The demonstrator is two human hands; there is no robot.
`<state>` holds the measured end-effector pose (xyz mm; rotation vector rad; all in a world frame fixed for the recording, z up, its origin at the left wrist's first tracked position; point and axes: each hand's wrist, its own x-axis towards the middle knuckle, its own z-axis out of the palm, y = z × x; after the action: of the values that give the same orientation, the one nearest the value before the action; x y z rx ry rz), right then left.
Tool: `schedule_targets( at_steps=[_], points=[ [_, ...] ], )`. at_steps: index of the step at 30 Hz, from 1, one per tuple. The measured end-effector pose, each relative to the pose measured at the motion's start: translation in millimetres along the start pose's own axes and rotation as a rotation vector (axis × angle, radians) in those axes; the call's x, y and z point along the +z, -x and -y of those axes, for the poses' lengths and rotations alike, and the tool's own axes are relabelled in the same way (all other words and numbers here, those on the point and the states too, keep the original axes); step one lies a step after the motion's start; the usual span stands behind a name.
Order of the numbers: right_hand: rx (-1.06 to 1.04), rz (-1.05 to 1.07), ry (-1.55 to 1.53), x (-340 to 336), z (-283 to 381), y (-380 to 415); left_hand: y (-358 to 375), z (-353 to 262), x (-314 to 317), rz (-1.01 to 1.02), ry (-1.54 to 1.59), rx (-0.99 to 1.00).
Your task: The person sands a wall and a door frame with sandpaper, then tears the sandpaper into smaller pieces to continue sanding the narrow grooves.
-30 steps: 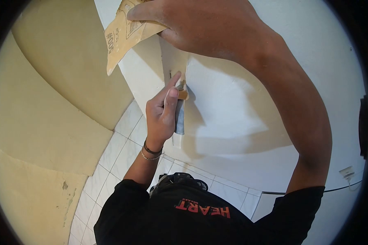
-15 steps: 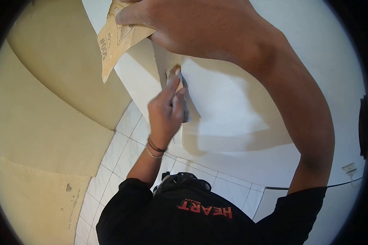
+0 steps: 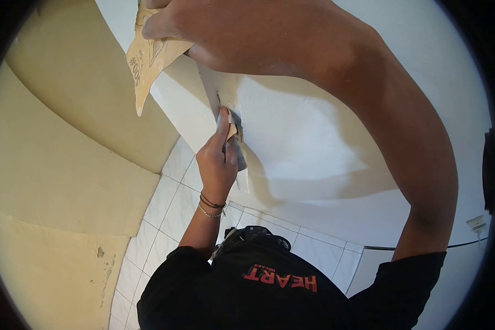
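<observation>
My left hand (image 3: 217, 160), with bracelets on the wrist, presses a small folded piece of sandpaper (image 3: 238, 149) against the white wall's corner edge (image 3: 217, 91). The index finger points up along that edge. My right hand (image 3: 242, 33) is high up at the top of the view, resting against the same corner. It grips a tan sheet of sandpaper (image 3: 144, 60) with "#00" printed on its back; the sheet hangs down to the left of the hand. My right forearm (image 3: 418, 165) arcs across the right side.
A white wall (image 3: 324, 137) fills the middle and right, a yellow wall (image 3: 66, 137) the left. White floor tiles (image 3: 165, 214) lie below. A wall socket with a black cable (image 3: 476, 225) sits low on the right. My black shirt (image 3: 269, 286) fills the bottom.
My left hand has slid the small sandpaper piece up along the corner edge, closer to my right hand. The right hand and its sheet have shifted slightly left in view.
</observation>
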<state>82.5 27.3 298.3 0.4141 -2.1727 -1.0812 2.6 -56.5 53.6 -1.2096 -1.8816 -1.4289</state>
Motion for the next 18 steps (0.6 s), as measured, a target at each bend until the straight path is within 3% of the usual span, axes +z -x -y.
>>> schedule_targets(
  at_steps=[1,2,5,7,8,10,11,13,16,17,18],
  points=[
    [-0.013,0.055,-0.002,1.0,-0.6,-1.6,0.3,0.0,-1.2,-0.068,0.022,0.073],
    [-0.012,0.056,-0.007,-1.3,2.5,-0.1,2.9,-2.0,-8.0,-0.028,0.068,-0.063],
    [0.087,0.071,0.0,-18.2,2.8,-0.3,-24.7,-18.2,-17.6,-0.118,0.116,-0.099],
    [-0.092,0.307,-0.255,-35.5,-17.4,-6.7,-24.8,-14.9,-12.4,-0.059,0.167,-0.152],
    [-0.089,0.309,-0.255,-30.2,-10.7,-1.9,-16.9,-7.4,-6.3,-0.077,0.174,-0.133],
    [0.06,0.052,0.027,-15.2,9.0,10.9,3.5,5.1,1.9,-0.068,0.247,-0.187],
    [0.063,0.055,0.028,-9.6,4.3,9.0,7.8,10.0,5.0,-0.064,0.25,-0.186],
    [-0.016,0.027,-0.256,1.7,-4.1,-0.7,9.3,6.8,1.0,-0.083,0.224,-0.083],
    [-0.027,0.208,-0.238,-21.1,-10.9,-0.3,-5.2,-12.5,-12.4,-0.109,0.271,-0.192],
    [-0.03,0.205,-0.238,-22.1,-3.7,2.2,-9.6,-14.5,-13.9,-0.158,0.314,-0.211],
    [0.015,0.121,-0.099,-19.0,5.5,8.1,-8.3,-8.9,-10.8,-0.038,0.326,-0.251]
  ],
)
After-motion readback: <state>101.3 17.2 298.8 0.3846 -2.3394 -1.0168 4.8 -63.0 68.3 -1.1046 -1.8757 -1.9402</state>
